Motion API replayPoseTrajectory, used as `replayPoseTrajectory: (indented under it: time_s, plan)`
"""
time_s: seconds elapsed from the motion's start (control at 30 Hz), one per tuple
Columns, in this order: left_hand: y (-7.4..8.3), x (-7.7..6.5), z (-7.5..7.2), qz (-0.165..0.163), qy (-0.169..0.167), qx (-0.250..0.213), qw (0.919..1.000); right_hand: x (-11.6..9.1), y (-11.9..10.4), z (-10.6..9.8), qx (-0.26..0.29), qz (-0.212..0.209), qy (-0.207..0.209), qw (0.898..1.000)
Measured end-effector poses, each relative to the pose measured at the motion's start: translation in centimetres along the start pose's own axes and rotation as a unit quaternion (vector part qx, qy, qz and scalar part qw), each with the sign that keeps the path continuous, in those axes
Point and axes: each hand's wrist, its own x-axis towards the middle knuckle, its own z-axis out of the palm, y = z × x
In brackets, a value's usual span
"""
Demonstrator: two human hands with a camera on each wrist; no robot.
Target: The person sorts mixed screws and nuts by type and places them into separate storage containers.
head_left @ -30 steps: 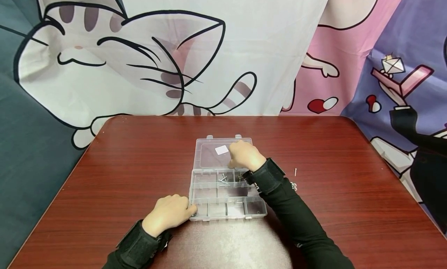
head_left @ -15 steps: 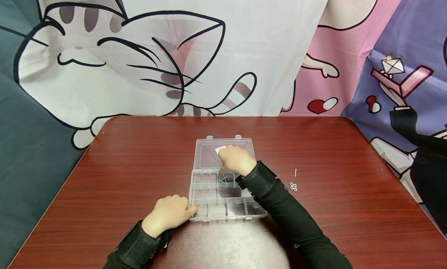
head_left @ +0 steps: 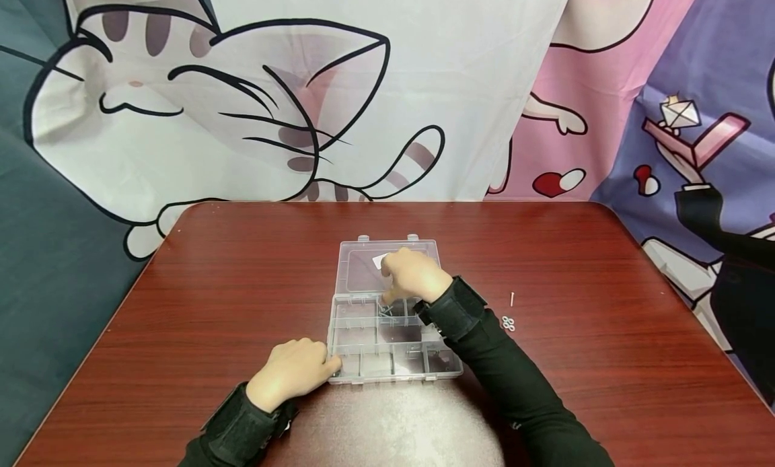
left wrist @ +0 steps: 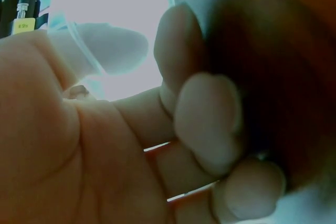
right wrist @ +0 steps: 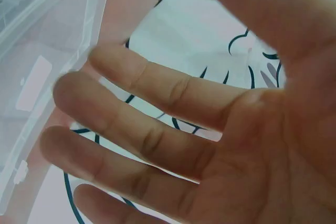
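Observation:
In the head view a clear plastic compartment box lies on the table, its lid folded back behind it. A white label shows on the lid. My left hand holds the box's front left corner. The left wrist view shows its fingers curled and its thumb against bright glare. Over the back row of compartments is my right hand. Its fingers look extended in the right wrist view, with nothing seen held. Screws lie in a back compartment below it.
To the right of the box, a single screw and several small metal rings lie on the red-brown table. Behind the table hangs a printed cloth. The right forearm passes over the box's right side.
My right hand first shifted left over the box, uncovering the small rings. Since then it has moved slightly right and its fingers have spread. The left hand has kept its place.

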Motion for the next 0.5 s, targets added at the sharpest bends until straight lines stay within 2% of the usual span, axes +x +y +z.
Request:
replayPoseTrajectory:
  time_s: [0.5]
  plan:
    - [0.11, 0.11, -0.19, 0.001, 0.001, 0.002, 1.0, -0.11, 0.4, -0.3, 0.01, -0.002, 0.002, 1.0]
